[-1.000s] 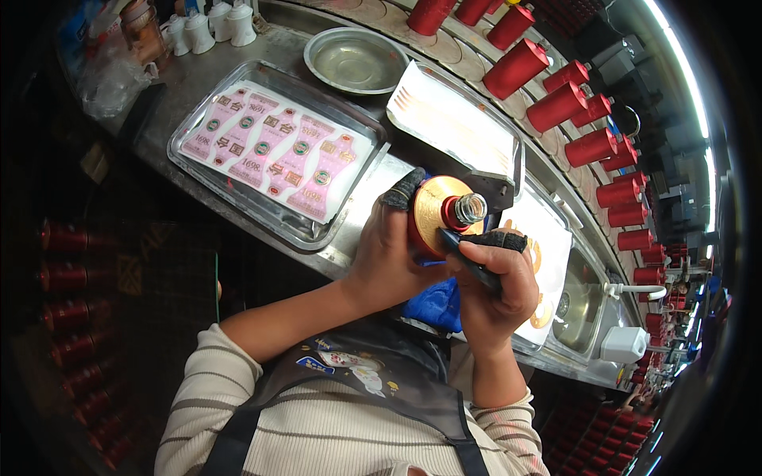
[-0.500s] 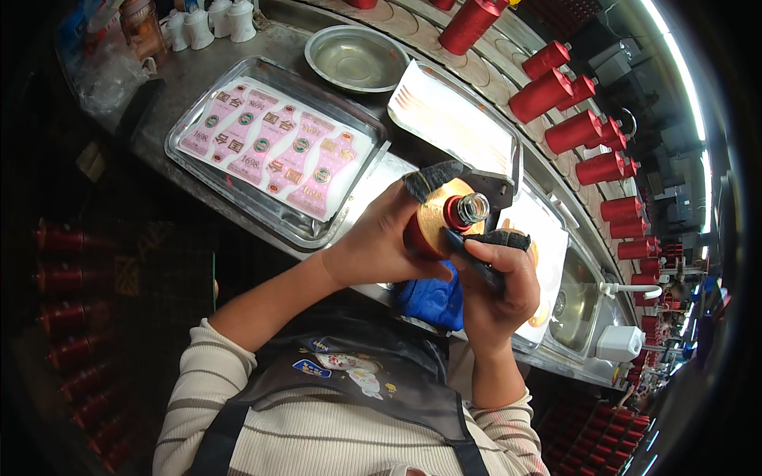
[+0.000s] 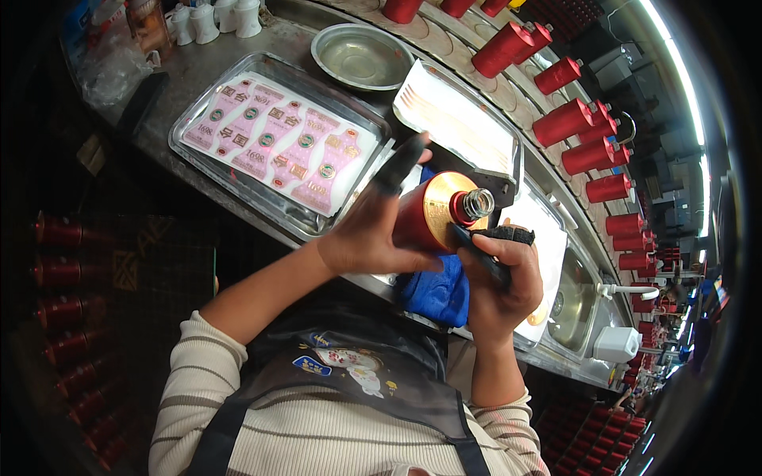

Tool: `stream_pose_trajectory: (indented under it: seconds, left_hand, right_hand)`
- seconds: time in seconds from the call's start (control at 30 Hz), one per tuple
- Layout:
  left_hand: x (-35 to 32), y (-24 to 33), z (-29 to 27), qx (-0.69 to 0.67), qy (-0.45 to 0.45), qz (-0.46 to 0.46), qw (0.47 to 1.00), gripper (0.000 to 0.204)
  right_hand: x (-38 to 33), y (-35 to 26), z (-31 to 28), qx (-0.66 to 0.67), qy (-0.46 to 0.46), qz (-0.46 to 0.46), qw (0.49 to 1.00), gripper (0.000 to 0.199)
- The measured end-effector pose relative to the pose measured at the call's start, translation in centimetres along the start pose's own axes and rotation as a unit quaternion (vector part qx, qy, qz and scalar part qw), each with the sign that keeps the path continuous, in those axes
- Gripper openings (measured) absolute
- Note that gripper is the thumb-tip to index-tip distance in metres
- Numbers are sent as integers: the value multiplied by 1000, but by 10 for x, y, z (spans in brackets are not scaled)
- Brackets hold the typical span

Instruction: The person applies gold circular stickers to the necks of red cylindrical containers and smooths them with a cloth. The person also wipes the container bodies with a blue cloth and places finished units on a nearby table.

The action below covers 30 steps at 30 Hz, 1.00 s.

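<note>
A red bottle (image 3: 439,205) with a gold shoulder and a clear threaded glass neck tilts toward me above the counter. My right hand (image 3: 512,282) pinches the shoulder's near edge, with black coverings on its thumb and a finger. At the bottle's left side, my left hand (image 3: 367,232) is open, its thumb along the lower side and its black-covered fingers stretched up, apart from the bottle. Whether the left palm touches the bottle I cannot tell. A blue cloth (image 3: 436,293) lies just below the bottle. Left of it, a metal tray (image 3: 305,226) holds sheets of pink printed labels (image 3: 278,139).
Behind stand a round metal basin (image 3: 361,55) and a white-lined tray (image 3: 456,111). Red bottles (image 3: 563,123) line a curved conveyor at the far right. A sink (image 3: 573,305) with a white tap (image 3: 631,292) and a white jug (image 3: 617,343) are to the right.
My left hand has loosened from the bottle; its fingers have swung up and away from the gold shoulder. My right hand stays at the shoulder. Red bottles on the conveyor have shifted.
</note>
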State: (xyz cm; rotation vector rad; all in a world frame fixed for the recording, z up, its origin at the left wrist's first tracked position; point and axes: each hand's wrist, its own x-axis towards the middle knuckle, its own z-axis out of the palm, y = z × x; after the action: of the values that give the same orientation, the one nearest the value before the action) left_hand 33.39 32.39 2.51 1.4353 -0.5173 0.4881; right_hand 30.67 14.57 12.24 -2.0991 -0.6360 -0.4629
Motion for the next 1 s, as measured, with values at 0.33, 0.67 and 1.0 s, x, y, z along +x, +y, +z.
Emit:
stream_pose_trajectory:
  seconds: [0.33, 0.67, 1.0]
  left_hand:
    - [-25, 2, 47, 211, 95, -98, 968, 86]
    - [-29, -10, 48, 136, 107, -121, 977, 91]
    - [-28, -1, 33, 188, 71, -54, 978, 89]
  right_hand:
    - [-5, -11, 21, -52, 1, -96, 994, 35]
    - [-20, -6, 16, 93, -84, -144, 982, 45]
    - [-2, 30, -5, 121, 15, 143, 982, 20]
